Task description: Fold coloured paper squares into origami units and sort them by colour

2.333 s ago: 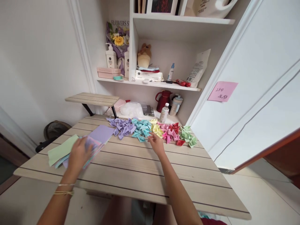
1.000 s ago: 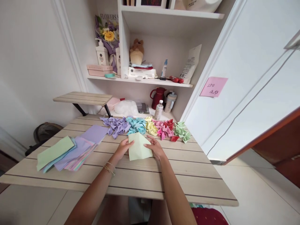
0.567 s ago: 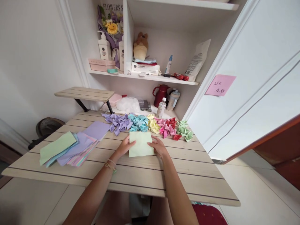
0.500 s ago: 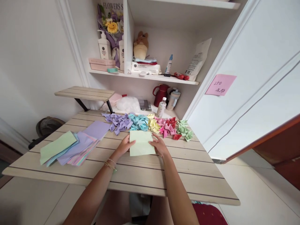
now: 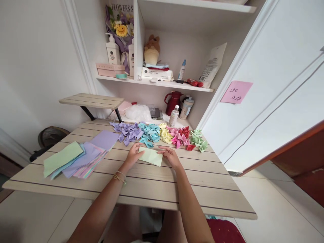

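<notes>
A light green sheet of origami paper, now a tilted rectangular strip, lies just above the table in front of me. My left hand is closed on the strip's left end, thumb on top. At the other end, my right hand has its fingers stretched out and apart, with thumb and fingertips at the upper right corner. Just beyond the hands lie folded paper pieces in colour groups: purple, blue, yellow, pink and green.
Loose coloured sheets are fanned out on the left of the slatted table. Behind them stands a small raised shelf. A plastic bottle and a red jug stand at the back, below a cabinet shelf.
The green paper went from a nearly square sheet held at both sides to a narrower, tilted strip. My right fingers have straightened and shifted to its upper corner.
</notes>
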### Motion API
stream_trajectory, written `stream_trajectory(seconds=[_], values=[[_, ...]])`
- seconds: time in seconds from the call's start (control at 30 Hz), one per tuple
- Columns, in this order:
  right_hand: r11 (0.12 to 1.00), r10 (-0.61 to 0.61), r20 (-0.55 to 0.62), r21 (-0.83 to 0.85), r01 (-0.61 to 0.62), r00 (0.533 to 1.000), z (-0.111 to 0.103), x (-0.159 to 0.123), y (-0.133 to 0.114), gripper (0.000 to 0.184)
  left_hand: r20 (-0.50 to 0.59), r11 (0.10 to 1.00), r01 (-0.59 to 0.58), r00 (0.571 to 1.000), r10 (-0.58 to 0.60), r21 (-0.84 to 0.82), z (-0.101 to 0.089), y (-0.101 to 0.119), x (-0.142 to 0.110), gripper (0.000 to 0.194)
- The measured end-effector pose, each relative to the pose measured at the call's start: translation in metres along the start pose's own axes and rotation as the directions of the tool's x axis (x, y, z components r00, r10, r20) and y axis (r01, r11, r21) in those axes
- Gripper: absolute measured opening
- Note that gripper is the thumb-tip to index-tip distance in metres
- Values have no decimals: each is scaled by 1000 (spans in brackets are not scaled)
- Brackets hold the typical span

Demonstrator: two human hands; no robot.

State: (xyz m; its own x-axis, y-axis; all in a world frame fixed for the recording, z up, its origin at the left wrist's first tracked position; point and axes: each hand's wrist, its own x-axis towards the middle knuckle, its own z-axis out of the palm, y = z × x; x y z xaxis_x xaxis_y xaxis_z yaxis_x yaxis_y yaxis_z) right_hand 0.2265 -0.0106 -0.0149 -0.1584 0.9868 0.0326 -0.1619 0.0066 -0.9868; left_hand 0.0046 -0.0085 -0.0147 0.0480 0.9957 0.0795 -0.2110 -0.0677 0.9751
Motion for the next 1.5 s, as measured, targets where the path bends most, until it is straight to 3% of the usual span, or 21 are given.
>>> stream_trajectory(seconds=[0.17,0.3,0.43,0.53,0.63,0.73,0.8,0.93,1.0,1.1,1.2,1.3,1.37,1.43,1.5], values=[[1000,3,45,-28,-2,999,7,-2,2,53,25,998,30,999,-28,-53,2,2,-1,69],[994,78,158,-89,-65,984,10,-1,9,39,-28,994,31,999,-34,-102,3,3,0,68],[998,57,90,14,-58,994,15,0,10,35,-20,991,57,998,-60,-119,6,2,0,59],[998,34,67,49,-37,997,19,0,8,34,36,997,72,997,-72,-1,7,0,-2,45],[994,-73,-10,-84,72,997,20,0,5,28,91,991,61,993,-72,121,7,0,-4,29],[945,-195,-93,-284,162,976,18,-1,4,22,118,988,81,988,-97,131,8,1,-7,32],[932,-185,-81,-331,149,979,18,-2,4,26,115,991,92,988,-103,97,10,2,-8,35],[964,-126,51,-228,134,991,25,-6,1,45,135,995,83,987,-89,49,13,1,-7,42],[977,-142,84,-149,154,986,29,-7,-2,40,154,997,76,985,-79,28,13,1,-7,42],[979,-176,54,-99,181,983,31,-8,-5,25,155,997,73,985,-70,-13,13,2,-9,42],[976,-186,-35,-121,181,982,29,-6,-4,23,128,997,71,990,-67,-25,13,4,-12,42],[981,-180,-140,-97,167,974,27,-3,-1,30,102,997,71,992,-69,-15,14,5,-12,35],[987,-163,-185,-18,162,969,27,-1,0,48,86,998,66,994,-65,-10,15,4,-11,36],[986,-135,-210,72,153,968,28,0,0,69,85,998,56,995,-56,3,16,4,-10,45],[985,-95,-210,123,123,973,29,0,0,77,106,998,51,993,-54,34,15,3,-9,56]])
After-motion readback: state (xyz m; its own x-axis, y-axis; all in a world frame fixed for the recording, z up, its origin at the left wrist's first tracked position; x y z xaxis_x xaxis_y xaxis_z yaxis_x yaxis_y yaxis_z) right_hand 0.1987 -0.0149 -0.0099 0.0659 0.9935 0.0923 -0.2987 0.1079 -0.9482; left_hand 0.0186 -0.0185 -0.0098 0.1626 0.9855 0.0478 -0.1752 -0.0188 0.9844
